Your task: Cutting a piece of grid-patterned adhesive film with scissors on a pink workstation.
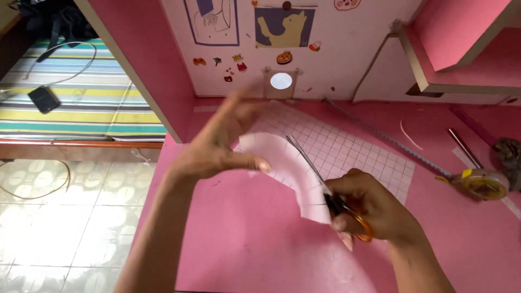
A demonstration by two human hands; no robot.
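Pink surface (pixel 244 239) fills lower frame, gridded mat (pixel 353 152) at centre. Pink paper sheet (pixel 287 163) held above mat, long axis running upper left to lower right. Left hand (pixel 217 146) pinches sheet's upper-left end, other fingers spread wide. Right hand (pixel 369 206), lower right, closed on scissors (pixel 325 184), blades pointing up-left into sheet. Tape measure (pixel 483 183) at right edge.

i had just the one view, from the camera worn on the person's head: it looked steeply down and forward over the pink desk (pixel 244 244), close above the hands, toward the back wall (pixel 336 59) (tiled floor (pixel 70 228) at left).
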